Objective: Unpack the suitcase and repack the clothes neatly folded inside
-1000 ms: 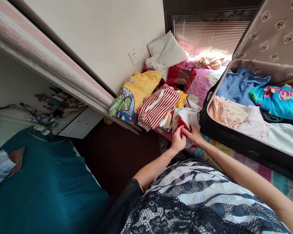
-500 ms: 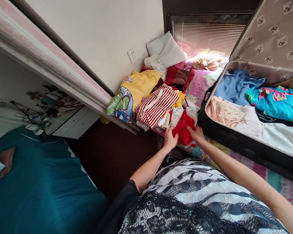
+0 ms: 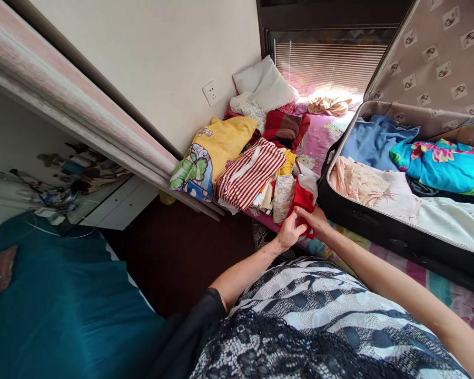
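Observation:
Both my hands are on a small red cloth garment (image 3: 302,196) at the near edge of the bed, and its exact kind cannot be made out. My left hand (image 3: 290,231) has its fingers closed on the left side of the cloth. From the right, my right hand (image 3: 315,221) grips it, the two hands nearly touching. The red cloth is folded into a narrow strip. Just left of it lies a pale patterned folded cloth (image 3: 283,197), and a white cloth (image 3: 308,184) shows behind. A red-and-white striped folded garment (image 3: 250,173) rests farther left.
An open black suitcase (image 3: 363,216) stands to the right, holding blue, peach, white and turquoise floral clothes. Left of the clothes are a yellow printed cushion (image 3: 225,137) and a wall. Behind sits a white pillow (image 3: 265,81). A teal-covered bed (image 3: 63,305) is at far left.
My left hand has moved right, close to my right hand. The red cloth has gone from spread wide to a narrower fold, uncovering more of the pale patterned cloth.

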Demonstrator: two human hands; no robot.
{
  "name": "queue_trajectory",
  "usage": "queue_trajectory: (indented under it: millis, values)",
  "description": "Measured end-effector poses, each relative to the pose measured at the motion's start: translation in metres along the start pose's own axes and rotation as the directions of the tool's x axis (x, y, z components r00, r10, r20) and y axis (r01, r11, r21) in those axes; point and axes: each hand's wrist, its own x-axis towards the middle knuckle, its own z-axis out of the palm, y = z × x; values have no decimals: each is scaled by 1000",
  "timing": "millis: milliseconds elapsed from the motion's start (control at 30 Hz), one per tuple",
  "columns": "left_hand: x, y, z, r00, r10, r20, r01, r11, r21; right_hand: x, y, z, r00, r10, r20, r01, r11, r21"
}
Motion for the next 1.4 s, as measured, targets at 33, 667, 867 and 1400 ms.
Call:
queue_trajectory:
  millis: [33,667,867,1400]
  values:
    - [0,-2,3,999,-28,20,30,997,-76,-1,0,-2,999,33,8,-33,997,76]
    - [22,11,-6,916,-309,-257,279,949,-148,-5,-7,-8,986,59,-155,-44,994,98]
    - [-26,53,0,974,-222,52,226,915,-335,-48,-44,-13,964,32,264,-77,984,161]
    - [16,206,35,751,-132,647,92,991,96,-144,-132,-125,978,38,205,-154,795,587]
